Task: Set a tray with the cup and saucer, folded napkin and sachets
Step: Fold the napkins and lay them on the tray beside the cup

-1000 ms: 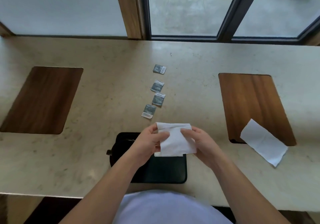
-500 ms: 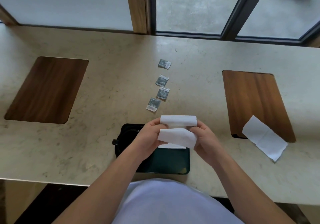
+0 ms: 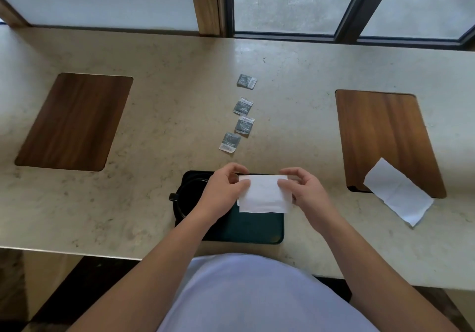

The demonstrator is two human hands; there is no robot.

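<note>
White folded napkin (image 3: 263, 194), rectangular, held flat just below frame centre, pinched at its left and right edges by both hands, over the tray. Tray (image 3: 253, 229) is dark, rounded corners, lower centre, near the front edge. Dark cup and saucer (image 3: 183, 198) sit on the tray's left part, mostly hidden by the left arm; small handle sticks out left. Four grey sachets lie flat in a loose column at centre, above the tray, apart from each other: sachets (image 3: 246, 81), (image 3: 243, 106), (image 3: 244, 125), (image 3: 229, 142). Second white napkin (image 3: 397, 192), unfolded long, lies diagonally at right.
</note>
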